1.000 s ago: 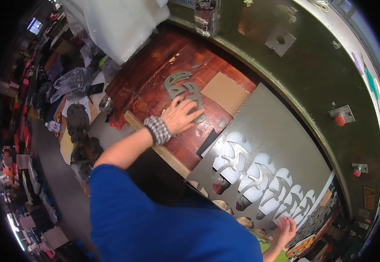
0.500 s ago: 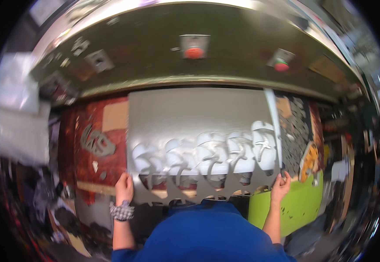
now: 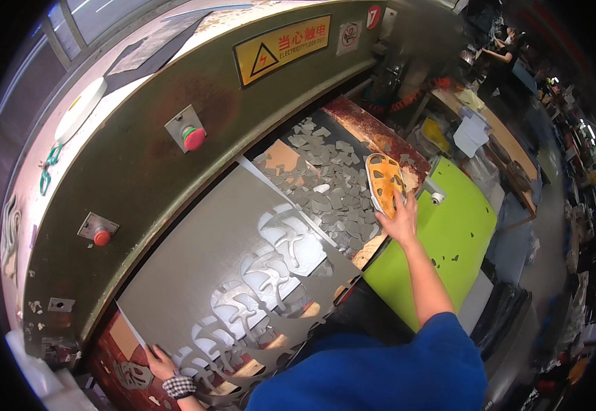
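Sheet (image 3: 181, 233): plain grey
Openwork piece (image 3: 383, 164): orange, with dark openings, pale edge
Scraps (image 3: 348, 198): grey
Panel (image 3: 407, 281): lime green, flecked with dark marks
Machine beam (image 3: 140, 171): dark olive green
Upper button (image 3: 193, 139): pinkish red above green
Lower button (image 3: 102, 238): red
Warning sign (image 3: 281, 51): yellow with a black triangle
Wristband (image 3: 179, 386): black-and-white check
Shirt (image 3: 373, 373): plain blue
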### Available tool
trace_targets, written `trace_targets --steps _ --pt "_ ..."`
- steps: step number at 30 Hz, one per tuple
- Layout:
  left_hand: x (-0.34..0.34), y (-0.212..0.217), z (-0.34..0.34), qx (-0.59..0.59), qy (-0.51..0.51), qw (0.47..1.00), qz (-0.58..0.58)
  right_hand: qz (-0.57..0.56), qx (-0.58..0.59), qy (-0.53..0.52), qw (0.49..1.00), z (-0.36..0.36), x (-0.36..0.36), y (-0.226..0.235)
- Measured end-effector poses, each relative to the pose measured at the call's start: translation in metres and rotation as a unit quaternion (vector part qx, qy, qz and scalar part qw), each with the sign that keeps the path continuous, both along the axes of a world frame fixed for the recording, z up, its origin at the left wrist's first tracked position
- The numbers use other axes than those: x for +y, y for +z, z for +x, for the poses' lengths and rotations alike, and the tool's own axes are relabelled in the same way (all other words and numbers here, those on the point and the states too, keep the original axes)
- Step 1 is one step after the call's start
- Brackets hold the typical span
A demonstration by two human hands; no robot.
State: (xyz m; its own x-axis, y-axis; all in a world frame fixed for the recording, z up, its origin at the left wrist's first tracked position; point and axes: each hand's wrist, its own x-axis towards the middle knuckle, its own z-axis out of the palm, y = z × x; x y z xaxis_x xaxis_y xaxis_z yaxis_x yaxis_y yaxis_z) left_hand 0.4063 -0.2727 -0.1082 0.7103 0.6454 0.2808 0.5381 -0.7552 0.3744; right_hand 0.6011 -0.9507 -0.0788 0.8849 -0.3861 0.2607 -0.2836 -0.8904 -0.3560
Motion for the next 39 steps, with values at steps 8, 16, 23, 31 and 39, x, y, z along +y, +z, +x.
trace_targets --steps 8,16,23,31,39 --pt "-0.015 0.005 -0.015 -0.029 -0.05 0.997 0.041 0.235 -0.124 0.046 0.963 0.009 -0.013 0.008" --pt "-0.014 -0.003 -0.018 -0.033 -0.034 0.998 0.045 0.937 -0.193 0.135 0.258 -0.044 0.06 0.023" --pt "-0.029 0.006 -0.016 -0.052 -0.011 0.998 0.021 0.977 -0.16 0.036 0.135 -0.042 0.1 0.025" --pt "-0.041 0.025 -0.015 -0.046 -0.024 0.999 0.004 0.787 -0.04 0.277 0.549 -0.085 0.239 0.075" --pt "-0.039 0.029 -0.016 -0.097 -0.056 0.994 -0.01 0.453 0.109 0.492 0.735 -0.076 0.472 0.042"
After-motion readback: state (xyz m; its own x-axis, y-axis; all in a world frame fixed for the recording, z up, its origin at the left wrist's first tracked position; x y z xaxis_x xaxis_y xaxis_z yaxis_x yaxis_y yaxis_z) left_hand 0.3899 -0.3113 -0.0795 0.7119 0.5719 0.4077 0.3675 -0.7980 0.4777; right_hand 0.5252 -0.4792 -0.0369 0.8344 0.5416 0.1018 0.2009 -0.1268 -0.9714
